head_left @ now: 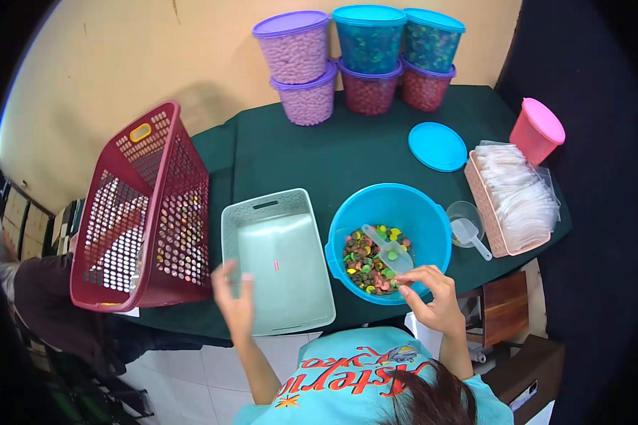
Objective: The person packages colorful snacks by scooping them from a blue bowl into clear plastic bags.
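Note:
My left hand [235, 301] is over the near left edge of a pale green basket [312, 312], thumb and fingers apart, holding nothing visible. A small pink piece [276, 265] lies on the basket's floor. My right hand [436, 297] is above the near right rim of a blue tub [340, 212]. Its thumb and fingertips come close together in a pinch, and whatever may be between them is too small to make out. Inside the tub are mixed brown, green, yellow and pink candies [361, 265], with a translucent scoop [390, 251] lying on them.
A tall maroon laundry basket [159, 234] stands at the left, a seated person [64, 304] beyond it. Stacked lidded tubs [368, 42] line the wall. At right are a blue lid [437, 146], a clear cup with scoop [466, 225], a bag-filled basket [483, 205] and a pink canister [535, 131].

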Available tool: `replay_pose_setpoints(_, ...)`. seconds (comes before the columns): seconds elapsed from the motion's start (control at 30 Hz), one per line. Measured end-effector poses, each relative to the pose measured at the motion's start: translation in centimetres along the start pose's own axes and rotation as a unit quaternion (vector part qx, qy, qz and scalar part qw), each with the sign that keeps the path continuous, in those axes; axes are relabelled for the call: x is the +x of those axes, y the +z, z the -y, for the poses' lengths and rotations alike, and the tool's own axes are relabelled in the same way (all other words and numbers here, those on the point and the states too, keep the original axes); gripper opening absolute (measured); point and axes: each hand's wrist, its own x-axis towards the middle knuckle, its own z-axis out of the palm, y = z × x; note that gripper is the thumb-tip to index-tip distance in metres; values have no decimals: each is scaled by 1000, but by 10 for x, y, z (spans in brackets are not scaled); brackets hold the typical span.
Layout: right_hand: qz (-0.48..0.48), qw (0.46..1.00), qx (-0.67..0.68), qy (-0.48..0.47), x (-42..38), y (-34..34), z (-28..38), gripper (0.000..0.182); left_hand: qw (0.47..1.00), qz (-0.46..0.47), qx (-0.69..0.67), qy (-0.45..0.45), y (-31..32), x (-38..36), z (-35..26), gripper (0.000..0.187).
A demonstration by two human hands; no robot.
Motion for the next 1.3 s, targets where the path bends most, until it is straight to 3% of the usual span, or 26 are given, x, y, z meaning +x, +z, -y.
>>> replay_pose_setpoints(0.07,-10,1000,-8,8,-5,-6,-2,11,954,226,-102,-170,41,-23,20,47)
replay_pose_setpoints(0.13,-6,1000,-10,14,-10,-9,-6,11,923,348,-85,-142,70,-43,8,54)
replay_pose_setpoints(0.17,-1,1000,-10,23,-12,-9,-7,10,923,347,-87,-141,83,-52,12,54)
replay_pose_setpoints(0.23,9,999,-21,23,-14,-11,-11,10,913,399,-77,-39,106,-66,21,59)
replay_pose_setpoints(0.37,20,999,-35,23,-16,-9,-14,11,904,407,-102,-84,118,-54,7,62)
replay_pose_setpoints(0.43,20,999,-44,18,-17,-8,-14,11,893,387,-180,-146,129,-46,13,57)
replay_pose_setpoints(0.53,20,998,-61,7,-17,-6,-16,11,888,396,-226,-66,150,-17,32,51)
replay_pose_setpoints(0.7,31,996,-84,10,-21,0,-19,11,853,470,-202,-105,162,39,18,45)
replay_pose_setpoints(0.93,26,994,-110,10,-22,7,-15,6,920,363,-145,-12,222,85,37,42)
replay_pose_setpoints(0.97,21,994,-109,11,-22,8,-14,5,935,326,-131,39,226,91,35,31)
replay_pose_setpoints(1.07,24,991,-130,9,-25,10,-16,5,941,327,-89,3,241,116,46,24)
replay_pose_setpoints(1.13,19,991,-136,8,-26,12,-19,6,947,302,-106,18,250,128,60,26)
replay_pose_setpoints(1.2,23,991,-133,20,-28,14,-20,9,943,320,-84,-41,250,142,66,48)
replay_pose_setpoints(1.27,17,991,-134,17,-26,14,-18,8,936,333,-80,-75,250,144,70,49)
replay_pose_setpoints(1.3,13,991,-135,11,-26,15,-17,7,959,264,-103,-25,247,142,67,49)
